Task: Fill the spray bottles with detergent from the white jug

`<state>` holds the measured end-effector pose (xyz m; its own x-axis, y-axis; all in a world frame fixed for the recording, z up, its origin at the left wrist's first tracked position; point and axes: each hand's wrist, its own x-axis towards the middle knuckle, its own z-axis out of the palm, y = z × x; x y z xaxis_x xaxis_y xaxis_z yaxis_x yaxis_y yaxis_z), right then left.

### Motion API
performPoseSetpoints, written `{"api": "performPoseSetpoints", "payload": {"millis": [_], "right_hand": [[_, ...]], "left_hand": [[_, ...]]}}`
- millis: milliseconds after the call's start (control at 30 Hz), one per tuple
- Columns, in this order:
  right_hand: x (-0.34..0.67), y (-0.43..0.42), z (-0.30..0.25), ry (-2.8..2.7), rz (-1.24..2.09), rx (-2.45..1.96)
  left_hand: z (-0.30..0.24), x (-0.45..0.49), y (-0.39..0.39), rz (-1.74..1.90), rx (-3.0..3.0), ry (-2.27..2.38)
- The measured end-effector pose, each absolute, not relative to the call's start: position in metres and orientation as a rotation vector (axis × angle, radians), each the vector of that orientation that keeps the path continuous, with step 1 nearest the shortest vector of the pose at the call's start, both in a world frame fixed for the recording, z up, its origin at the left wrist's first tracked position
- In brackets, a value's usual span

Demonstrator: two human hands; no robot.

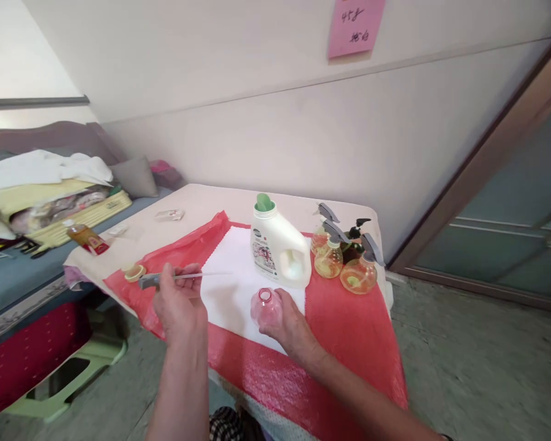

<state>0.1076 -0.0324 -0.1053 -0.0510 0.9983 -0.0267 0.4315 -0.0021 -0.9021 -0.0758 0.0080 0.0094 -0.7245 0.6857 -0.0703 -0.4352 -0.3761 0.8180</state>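
In my left hand [183, 300] is a grey spray head [149, 281], its thin dip tube [213, 273] pointing right over the white cloth [224, 312]. My right hand [290, 324] grips a small pink see-through bottle [265, 309], upright, with its mouth uncovered. Just behind the bottle stands a large white jug [275, 251] with a handle, a printed label and something green [264, 202] in its neck.
Several round spray bottles with yellowish liquid [329, 262] stand at the right on the red covering [349, 331]. A beige cap [134, 272] lies at the left. Farther left are an amber bottle [86, 237] and a stool [73, 367]. A wall runs behind the table.
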Motion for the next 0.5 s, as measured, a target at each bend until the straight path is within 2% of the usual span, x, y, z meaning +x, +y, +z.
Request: {"api": "performPoseSetpoints", "payload": {"millis": [133, 300, 500], "right_hand": [[0.103, -0.036, -0.111, -1.562, 1.028, -1.482], [0.125, -0.036, -0.088, -1.551, 0.909, -1.467], [0.115, 0.026, -0.078, -1.418, 0.686, -1.528]], "left_hand": [[0.008, -0.076, 0.010, 2.061, 0.340, 1.114], [0.010, -0.084, 0.011, 2.056, 0.303, 1.069], [0.013, -0.083, 0.012, 2.037, 0.266, 1.015]]}}
